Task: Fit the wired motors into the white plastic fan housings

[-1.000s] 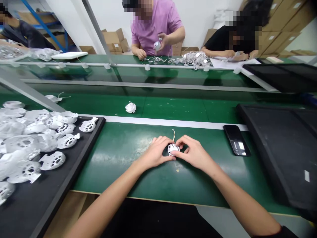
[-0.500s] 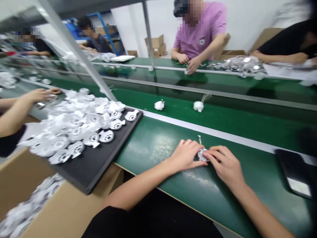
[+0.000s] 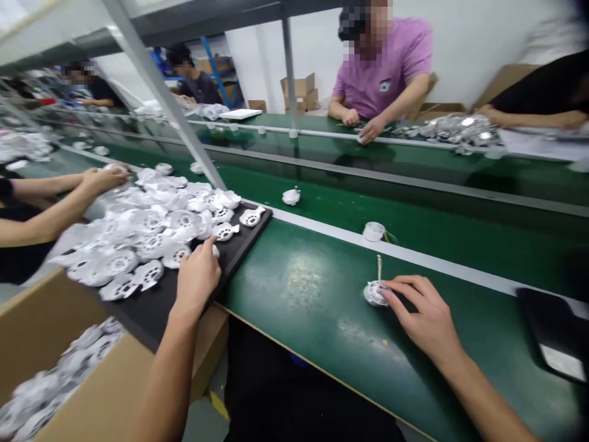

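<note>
The head-worn camera I observed faced forward and down over the glossy green flat worktop, close to the bare left hand and bare right hand; the pink-shirted person appeared farther off.

I see a black tray heaped with white shells at left on the green bench, a dark phone at right, and small white parts on the far belt.

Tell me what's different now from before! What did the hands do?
The left hand let go of the round part and moved left to the white pieces on the tray. The right hand still holds the round part; the phone stayed put.
</note>
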Tool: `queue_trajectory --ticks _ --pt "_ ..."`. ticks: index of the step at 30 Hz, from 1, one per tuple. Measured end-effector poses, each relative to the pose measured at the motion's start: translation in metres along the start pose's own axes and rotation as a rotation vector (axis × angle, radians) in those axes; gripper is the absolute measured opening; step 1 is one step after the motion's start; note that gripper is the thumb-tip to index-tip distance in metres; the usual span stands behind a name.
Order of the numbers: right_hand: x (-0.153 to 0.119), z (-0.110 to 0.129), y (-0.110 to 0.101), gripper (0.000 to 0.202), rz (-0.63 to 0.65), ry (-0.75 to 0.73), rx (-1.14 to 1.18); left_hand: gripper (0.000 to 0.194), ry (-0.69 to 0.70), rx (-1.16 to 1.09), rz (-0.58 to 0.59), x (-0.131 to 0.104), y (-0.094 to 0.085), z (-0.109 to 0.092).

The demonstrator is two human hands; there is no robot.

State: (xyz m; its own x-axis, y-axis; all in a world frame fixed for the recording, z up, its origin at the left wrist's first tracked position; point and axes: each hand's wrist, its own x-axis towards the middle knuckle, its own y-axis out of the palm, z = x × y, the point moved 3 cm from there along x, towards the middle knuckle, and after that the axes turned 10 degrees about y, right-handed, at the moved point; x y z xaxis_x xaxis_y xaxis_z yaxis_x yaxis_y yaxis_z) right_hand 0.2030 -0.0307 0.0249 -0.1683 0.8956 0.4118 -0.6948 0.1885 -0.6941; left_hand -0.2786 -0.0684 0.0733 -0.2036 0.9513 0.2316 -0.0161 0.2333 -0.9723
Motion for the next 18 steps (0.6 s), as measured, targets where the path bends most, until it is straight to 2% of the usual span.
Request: queue_trajectory --ticks 2,4,5,7,8,10,11,12,13,15,16,17,18 --pt "-0.003 0.010 -0.005 0.024 -0.019 -0.055 0.082 0.047 0.045 -0.278 -0.158 -0.016 0.003 -0.040" --pt "-0.008 0.020 -0.006 0.039 0.027 -0.092 0.155 0.045 0.097 -0.702 -0.237 -0.038 0.009 -0.101" --pt "-0.011 0.024 -0.005 0.051 0.073 -0.094 0.185 0.047 0.144 -0.945 -0.176 -0.050 0.013 -0.137" --pt "-0.016 0.029 -0.004 0.071 0.147 -0.068 0.221 0.050 0.253 -1.409 0.087 -0.072 0.020 -0.207" --pt "-0.017 0.030 -0.006 0.076 0.158 -0.049 0.229 0.052 0.295 -1.576 0.219 -0.079 0.022 -0.235" --pt "-0.015 0.028 -0.012 0.071 0.131 -0.001 0.238 0.061 0.379 -1.764 0.406 -0.079 0.022 -0.274" --pt "-0.012 0.024 -0.016 0.066 0.105 0.034 0.244 0.064 0.436 -1.771 0.449 -0.070 0.023 -0.284" --pt "-0.008 0.019 -0.020 0.062 0.076 0.079 0.252 0.063 0.502 -1.717 0.443 -0.055 0.023 -0.288" --pt "-0.003 0.012 -0.024 0.060 0.052 0.134 0.257 0.060 0.573 -1.607 0.386 -0.033 0.025 -0.289" --pt "0.007 -0.007 -0.030 0.063 0.018 0.262 0.225 0.055 0.679 -1.274 0.185 0.021 0.032 -0.285" --pt "0.011 -0.018 -0.032 0.063 0.014 0.318 0.180 0.059 0.704 -1.105 0.075 0.051 0.037 -0.283" --pt "0.014 -0.028 -0.033 0.061 0.029 0.358 0.115 0.072 0.716 -0.975 0.065 0.079 0.046 -0.283" --pt "0.017 -0.038 -0.033 0.058 0.056 0.382 0.038 0.081 0.725 -0.895 0.113 0.103 0.055 -0.284"
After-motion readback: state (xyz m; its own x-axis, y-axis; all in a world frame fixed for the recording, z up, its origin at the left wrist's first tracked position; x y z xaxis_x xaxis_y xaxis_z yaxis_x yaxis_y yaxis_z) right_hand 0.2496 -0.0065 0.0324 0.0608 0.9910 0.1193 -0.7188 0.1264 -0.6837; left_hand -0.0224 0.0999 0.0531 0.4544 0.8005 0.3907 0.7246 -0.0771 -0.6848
